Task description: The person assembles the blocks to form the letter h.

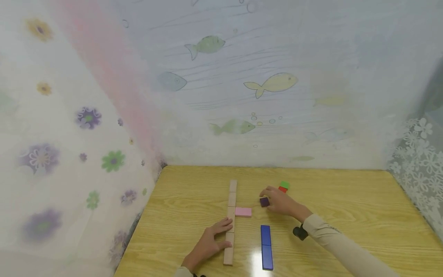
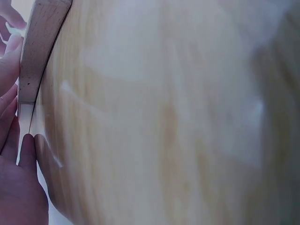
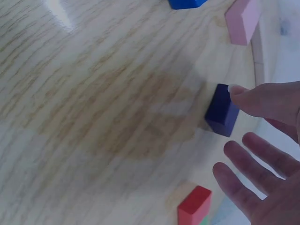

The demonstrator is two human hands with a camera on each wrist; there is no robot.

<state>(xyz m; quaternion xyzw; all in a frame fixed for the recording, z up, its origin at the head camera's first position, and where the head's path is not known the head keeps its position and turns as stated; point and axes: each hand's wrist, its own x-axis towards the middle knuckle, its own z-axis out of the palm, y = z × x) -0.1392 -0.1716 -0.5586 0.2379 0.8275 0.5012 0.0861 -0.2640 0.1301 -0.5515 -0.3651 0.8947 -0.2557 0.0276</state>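
Several wooden blocks (image 1: 232, 199) (image 2: 40, 47) form a straight line. My left hand (image 1: 209, 243) (image 2: 19, 183) touches this line from the left, fingers and thumb spread along it. My right hand (image 1: 282, 202) (image 3: 267, 164) pinches a dark purple block (image 1: 264, 202) (image 3: 222, 110) with the thumb; the index finger is partly hidden behind the thumb and the other fingers are spread. To the left of that block, a pink block (image 1: 243, 212) (image 3: 243, 21) lies crosswise against the wooden line.
Two blue blocks (image 1: 265, 235) (image 3: 186, 3) lie end to end toward the table's front. Beyond my right hand are a red block (image 1: 283, 189) (image 3: 194, 206) and a green block (image 1: 285, 185). Patterned sheets (image 1: 277, 46) rise behind and beside the wooden table (image 1: 363, 215).
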